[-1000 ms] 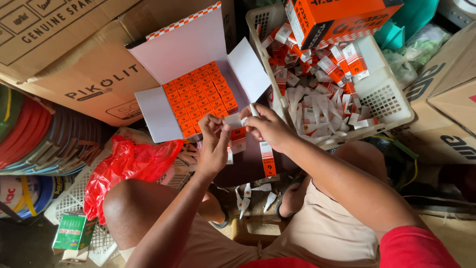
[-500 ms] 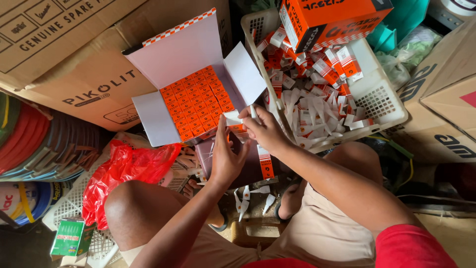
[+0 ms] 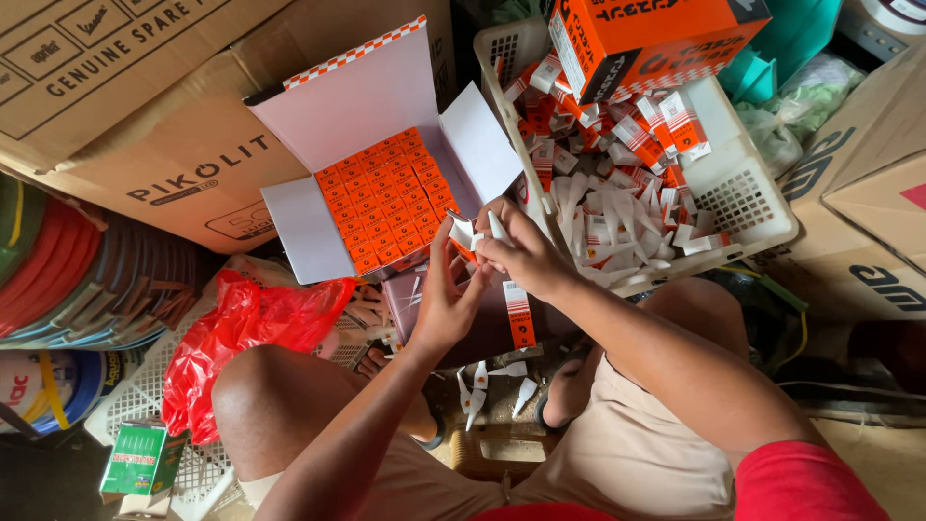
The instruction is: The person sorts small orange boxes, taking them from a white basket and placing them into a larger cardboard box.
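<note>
My left hand point(image 3: 444, 294) holds a small orange and white carton point(image 3: 463, 234) by its open end. My right hand point(image 3: 526, 253) pinches a small white tube point(image 3: 499, 227) at that carton's mouth. Both hands hover just in front of an open white box point(image 3: 386, 174) packed with rows of small orange cartons point(image 3: 388, 198). To the right, a white plastic basket point(image 3: 743, 193) holds several loose white tubes point(image 3: 617, 217) and flat orange and white cartons.
A larger orange box point(image 3: 646, 39) rests on the basket's far side. Big brown cardboard boxes point(image 3: 125, 106) stand at left and right. A red plastic bag point(image 3: 246, 323) lies by my left knee, a small green box point(image 3: 140, 458) below it. Loose white tubes point(image 3: 482, 381) lie on the floor between my legs.
Both hands have stayed in front of the open box, working the small carton and tube. The view has shifted slightly; the right hand now holds the tube at the carton's open end.
</note>
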